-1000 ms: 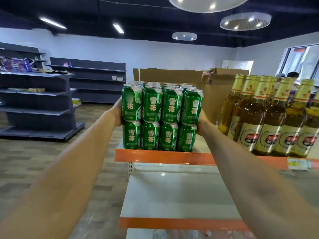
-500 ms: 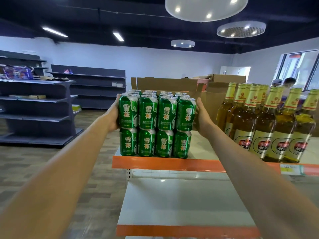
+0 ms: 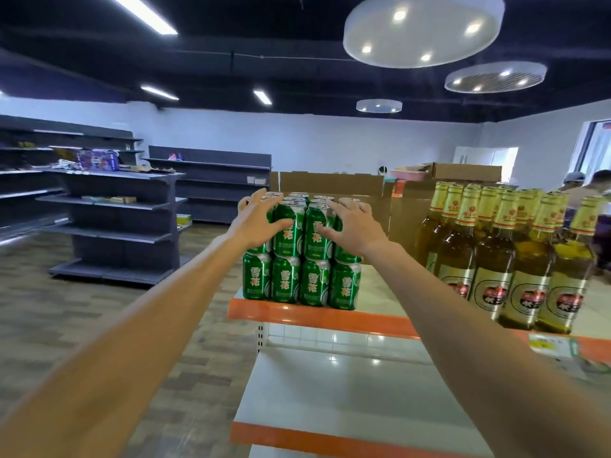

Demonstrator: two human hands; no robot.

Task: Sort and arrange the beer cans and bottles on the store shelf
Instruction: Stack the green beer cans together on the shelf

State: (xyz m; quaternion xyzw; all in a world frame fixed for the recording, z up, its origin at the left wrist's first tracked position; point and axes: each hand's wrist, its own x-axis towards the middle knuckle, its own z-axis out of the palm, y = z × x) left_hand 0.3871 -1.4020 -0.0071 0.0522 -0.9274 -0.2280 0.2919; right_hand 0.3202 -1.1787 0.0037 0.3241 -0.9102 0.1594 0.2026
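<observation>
- Through the head camera I see a store shelf (image 3: 317, 318). Its top board is glossy white with an orange front lip, and a lower board (image 3: 330, 388) of the same make reflects the lamps.
- The room has a wood-look plank floor (image 3: 49, 309), pale walls, a dark ceiling with round lamps (image 3: 423, 31) and grey metal shelving (image 3: 115, 223) at left. Brown cardboard boxes (image 3: 330, 184) stand behind the shelf.
- The green beer cans (image 3: 299, 283) stand at the left end of the top board in two tiers, four across the front with more rows behind. They are smooth printed cylinders with silver rims.
- The beer bottles (image 3: 496, 259) stand to the right, apart from the cans. They are amber glass with gold foil necks and cream oval labels.
- The left hand (image 3: 256, 221) lies over the upper tier's left front cans, fingers straight and spread.
- The right hand (image 3: 355, 226) lies over the upper right cans, fingers likewise splayed, gripping nothing.
</observation>
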